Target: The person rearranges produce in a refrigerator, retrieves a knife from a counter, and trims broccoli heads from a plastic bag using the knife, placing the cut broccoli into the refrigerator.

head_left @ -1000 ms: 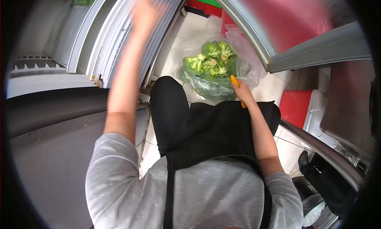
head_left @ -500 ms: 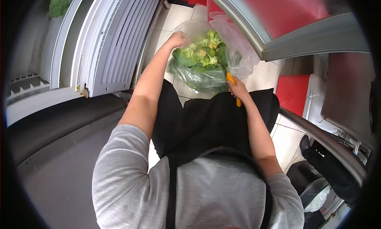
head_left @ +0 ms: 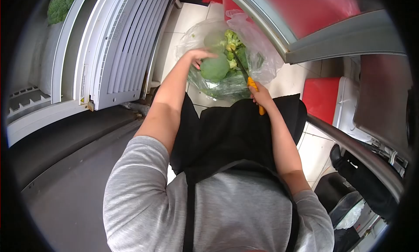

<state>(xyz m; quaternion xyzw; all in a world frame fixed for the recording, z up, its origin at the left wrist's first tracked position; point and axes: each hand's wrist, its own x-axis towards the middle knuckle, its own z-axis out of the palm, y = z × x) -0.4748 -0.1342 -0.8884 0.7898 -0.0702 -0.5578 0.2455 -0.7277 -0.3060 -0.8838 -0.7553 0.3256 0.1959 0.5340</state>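
A clear plastic bag (head_left: pixel 269 60) lies opened out on the tiled floor, holding several broccoli pieces. One large rounded broccoli head (head_left: pixel 214 69) sits at its left, dome up. My left hand (head_left: pixel 200 57) is at that head's upper left edge, its slightly blurred fingers stretched over it and thumb apart; a firm hold does not show. In my right hand (head_left: pixel 261 96) is a knife (head_left: pixel 252 83) with an orange handle, its dark blade angled up and left over the broccoli. The blade tip lies near a yellowish-green broccoli piece (head_left: pixel 232 41).
At left stands an open cooler with a grey slatted panel (head_left: pixel 135 47) and another broccoli head (head_left: pixel 62 5) inside. A metal-framed door (head_left: pixel 345 38) hangs at upper right, above a red and white box (head_left: pixel 322 101). Another person's dark-clothed leg (head_left: pixel 362 180) is at lower right.
My left hand has moved down and slightly right, its fingers now extended. A rounded broccoli head now shows where cut-looking pieces were. The knife remains in my right hand, its blade more visible.
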